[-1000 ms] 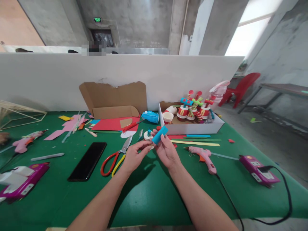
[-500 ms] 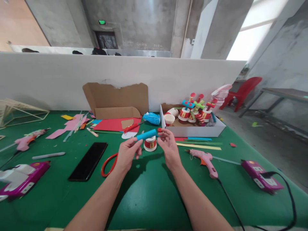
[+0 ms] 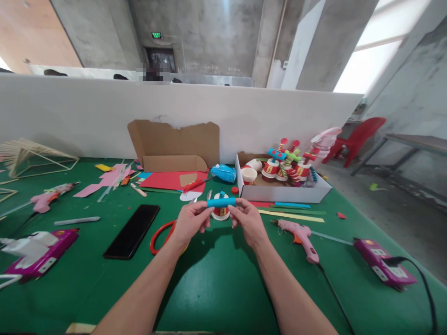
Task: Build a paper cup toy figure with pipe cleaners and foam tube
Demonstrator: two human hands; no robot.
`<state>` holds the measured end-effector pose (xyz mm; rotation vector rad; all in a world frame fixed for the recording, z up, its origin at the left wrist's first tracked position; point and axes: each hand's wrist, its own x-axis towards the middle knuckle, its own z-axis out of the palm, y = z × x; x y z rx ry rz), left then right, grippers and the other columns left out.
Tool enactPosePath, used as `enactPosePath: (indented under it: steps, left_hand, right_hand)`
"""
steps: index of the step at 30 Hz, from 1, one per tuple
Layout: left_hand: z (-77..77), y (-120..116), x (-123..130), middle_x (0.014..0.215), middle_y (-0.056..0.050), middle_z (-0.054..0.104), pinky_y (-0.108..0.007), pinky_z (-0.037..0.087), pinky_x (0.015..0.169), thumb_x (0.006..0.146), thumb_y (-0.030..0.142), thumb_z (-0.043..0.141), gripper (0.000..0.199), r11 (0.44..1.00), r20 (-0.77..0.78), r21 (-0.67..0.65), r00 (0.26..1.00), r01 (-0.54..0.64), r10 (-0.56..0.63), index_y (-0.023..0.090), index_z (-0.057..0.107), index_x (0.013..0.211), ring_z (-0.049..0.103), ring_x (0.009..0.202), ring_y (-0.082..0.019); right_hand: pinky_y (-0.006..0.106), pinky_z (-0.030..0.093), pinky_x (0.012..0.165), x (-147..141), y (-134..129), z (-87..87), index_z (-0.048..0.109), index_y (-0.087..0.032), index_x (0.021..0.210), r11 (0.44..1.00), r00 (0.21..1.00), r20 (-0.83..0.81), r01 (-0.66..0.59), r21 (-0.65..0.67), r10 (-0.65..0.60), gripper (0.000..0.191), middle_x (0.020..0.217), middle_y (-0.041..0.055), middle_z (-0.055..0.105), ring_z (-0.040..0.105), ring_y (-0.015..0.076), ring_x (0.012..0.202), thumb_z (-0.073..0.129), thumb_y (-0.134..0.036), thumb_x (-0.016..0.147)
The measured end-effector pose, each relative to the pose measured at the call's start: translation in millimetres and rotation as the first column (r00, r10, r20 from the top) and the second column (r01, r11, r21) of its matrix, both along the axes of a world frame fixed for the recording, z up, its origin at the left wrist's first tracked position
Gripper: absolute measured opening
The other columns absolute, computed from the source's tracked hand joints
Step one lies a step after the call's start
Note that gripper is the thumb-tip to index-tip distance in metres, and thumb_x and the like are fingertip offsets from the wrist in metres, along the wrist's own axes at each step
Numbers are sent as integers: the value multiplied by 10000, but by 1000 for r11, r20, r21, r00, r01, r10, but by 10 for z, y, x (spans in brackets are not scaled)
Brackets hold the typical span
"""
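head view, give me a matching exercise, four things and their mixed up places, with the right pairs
1 blue tube
2 black phone
3 white box
4 red chair

A on the floor
B around the decorated cups
C between left hand and right hand
D left of the scissors

1-C, 2-D, 3-B, 4-A

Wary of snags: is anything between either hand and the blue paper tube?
Nothing visible: left hand and right hand touch opposite ends of the blue paper tube; the red-and-white paper cup is beyond it.
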<state>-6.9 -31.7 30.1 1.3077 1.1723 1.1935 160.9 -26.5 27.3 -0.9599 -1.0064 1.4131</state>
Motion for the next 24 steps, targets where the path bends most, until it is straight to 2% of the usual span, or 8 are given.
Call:
enactPosePath:
  steps: [3, 11, 24]
  left_hand:
    - [-9, 4, 5, 425, 40, 540, -168, 319, 328, 690, 439, 701, 336, 1000, 7, -15, 1000, 21, -20, 131, 707, 823, 418, 313, -61]
    - [-11, -23, 65, 420, 50, 525, -153, 297, 318, 666, 415, 726, 327, 994, 125, -97, 992, 46, -34, 124, 697, 813, 405, 320, -50]
    - [-28, -9, 70, 419, 45, 529, -159, 301, 311, 648, 420, 715, 305, 994, 97, -110, 995, 17, -6, 128, 670, 726, 404, 312, -52]
  right_hand:
    - [184, 374, 383, -9, -21, 19, 642, -164, 785, 998, 997, 37, -61, -14, 61, 330, 545, -47, 611, 474, 55, 377, 793, -397, 608]
    - [209, 447, 443, -78, -37, 17, 668, -164, 738, 998, 998, 39, -57, 16, 56, 308, 622, -5, 673, 531, 77, 447, 795, -408, 601]
    - [205, 451, 453, -110, -49, 4, 675, -170, 732, 999, 997, 69, -35, 11, 34, 290, 652, -2, 689, 532, 75, 457, 777, -409, 601]
